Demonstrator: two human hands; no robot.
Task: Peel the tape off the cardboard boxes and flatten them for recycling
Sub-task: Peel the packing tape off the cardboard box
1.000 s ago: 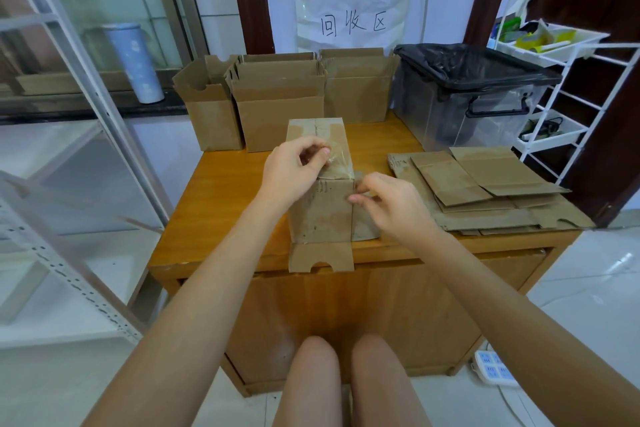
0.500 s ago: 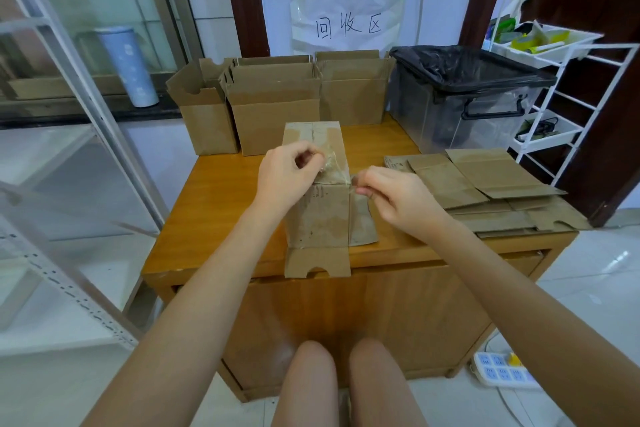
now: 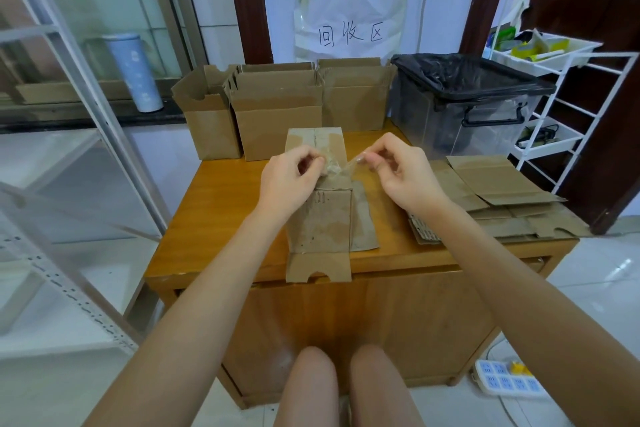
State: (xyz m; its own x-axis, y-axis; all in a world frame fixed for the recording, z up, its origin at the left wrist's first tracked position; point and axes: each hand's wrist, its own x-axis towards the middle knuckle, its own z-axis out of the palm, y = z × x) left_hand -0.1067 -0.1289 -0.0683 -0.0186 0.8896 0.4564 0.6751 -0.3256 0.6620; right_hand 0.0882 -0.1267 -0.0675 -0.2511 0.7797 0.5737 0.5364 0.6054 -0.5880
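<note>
Upright brown box (image 3: 320,218) at table edge, bottom flaps splayed; clear tape (image 3: 341,168) half-peeled off top.

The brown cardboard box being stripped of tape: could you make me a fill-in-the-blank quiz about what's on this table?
1. The right hand pinches a strip of clear ____ stretched from the brown cardboard box.
2. The clear plastic bin is lined with a ____ bag.
3. The flattened cardboard pile lies to the person's ____ of that box.
4. The left hand rests on the box's ____.

Missing words: tape; black; right; top
</note>
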